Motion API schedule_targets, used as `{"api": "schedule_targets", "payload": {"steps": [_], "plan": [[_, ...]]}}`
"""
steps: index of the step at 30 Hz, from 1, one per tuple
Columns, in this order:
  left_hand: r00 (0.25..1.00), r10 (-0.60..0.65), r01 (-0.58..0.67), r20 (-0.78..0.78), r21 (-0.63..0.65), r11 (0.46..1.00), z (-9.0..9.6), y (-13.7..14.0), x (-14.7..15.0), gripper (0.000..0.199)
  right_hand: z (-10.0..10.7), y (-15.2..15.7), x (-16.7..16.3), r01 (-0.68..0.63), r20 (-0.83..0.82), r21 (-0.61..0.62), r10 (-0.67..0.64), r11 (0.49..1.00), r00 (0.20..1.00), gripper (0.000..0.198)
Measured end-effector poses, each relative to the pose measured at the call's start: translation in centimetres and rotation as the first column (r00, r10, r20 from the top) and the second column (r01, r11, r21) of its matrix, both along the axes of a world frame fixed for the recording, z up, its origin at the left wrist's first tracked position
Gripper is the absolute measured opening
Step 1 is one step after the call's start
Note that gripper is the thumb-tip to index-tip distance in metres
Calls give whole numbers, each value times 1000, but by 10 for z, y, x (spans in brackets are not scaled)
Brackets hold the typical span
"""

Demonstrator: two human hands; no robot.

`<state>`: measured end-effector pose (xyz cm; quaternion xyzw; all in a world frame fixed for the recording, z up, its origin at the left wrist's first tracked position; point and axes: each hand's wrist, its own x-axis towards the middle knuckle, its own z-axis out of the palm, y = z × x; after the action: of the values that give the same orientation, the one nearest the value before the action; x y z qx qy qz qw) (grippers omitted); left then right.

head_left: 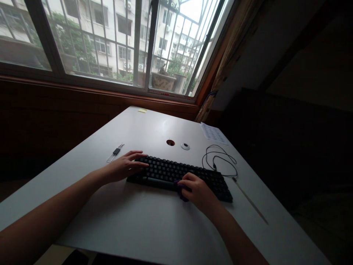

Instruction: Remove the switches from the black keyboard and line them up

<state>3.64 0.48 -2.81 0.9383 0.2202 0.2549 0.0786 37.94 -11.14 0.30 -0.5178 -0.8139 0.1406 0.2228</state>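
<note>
A black keyboard (165, 171) lies at a slight slant on the white table. My left hand (129, 165) rests on its left end, fingers stretched out and apart over the edge keys. Bunched in my right hand (194, 187) is a small purple cloth (182, 191). The fingers press it against the front edge of the keyboard, right of the middle. Part of the cloth is hidden under the fingers, and the right hand covers some keys.
Left of the keyboard lies a thin wire tool with a black block (116, 151). A black cable (220, 145) coils behind its right end, near a thin dark-tipped stick (250, 201). Farther back are a cable hole (170, 142), its round cover (185, 146) and printed paper (213, 133).
</note>
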Motion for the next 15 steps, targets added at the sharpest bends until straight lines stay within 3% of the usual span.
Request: {"api": "schedule_targets", "payload": {"steps": [5, 9, 15], "plan": [[988, -133, 139, -73, 82, 987, 14, -21, 18, 43, -4, -2, 0, -1, -20, 26, 1, 1000, 1000, 22], [971, -153, 178, -182, 125, 976, 8, -22, 21, 50, -5, -3, 5, 2, -18, 26, -1, 1000, 1000, 23], [967, -159, 184, -200, 112, 976, 1, -15, 18, 51, -5, -6, 22, 37, -77, -23, -38, 999, 996, 23]]}}
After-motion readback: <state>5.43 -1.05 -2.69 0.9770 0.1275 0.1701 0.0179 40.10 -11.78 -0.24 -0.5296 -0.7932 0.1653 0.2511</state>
